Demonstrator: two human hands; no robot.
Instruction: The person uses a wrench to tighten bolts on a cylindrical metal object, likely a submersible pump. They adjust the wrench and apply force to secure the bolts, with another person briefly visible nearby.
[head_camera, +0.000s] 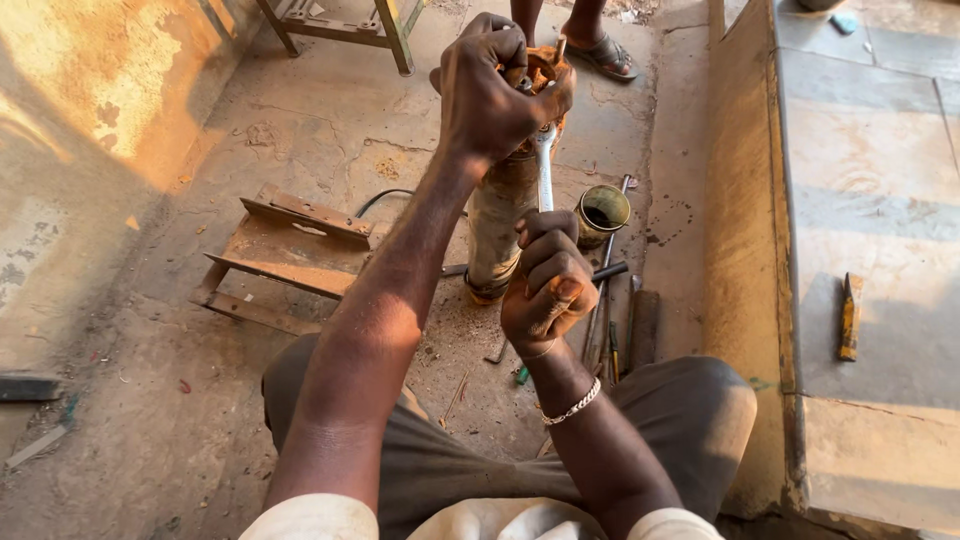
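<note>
On the dusty concrete floor between your knees, seen from the head camera, stands the rusty cylindrical housing (497, 225), upright and tall enough that its top sits right under your reach. Your left hand (490, 85) is clamped over that top end, fingers curled around the orange-brown rim, which reads as bracing: it keeps the cylinder from turning or tipping while force goes in elsewhere. Your right hand (545, 285) is closed in a fist around the lower end of the silver wrench (545, 170), whose upper end disappears under your left fingers at the cylinder's top (what it bites on there is hidden). Gripping it far down the handle gives you leverage.

Just to the right of the cylinder sits a small open tin can (602, 212) with dark liquid in it, close at hand. A few long metal rods and tools (612, 320) lie on the floor beside your right knee, also within easy reach. To the left lies a rusty angle-iron frame (285, 250), apart from the work. On the raised slab at the right rests a chisel-like tool (849, 317). Beyond the cylinder, another person's sandalled foot (603, 52) stands well clear.
</note>
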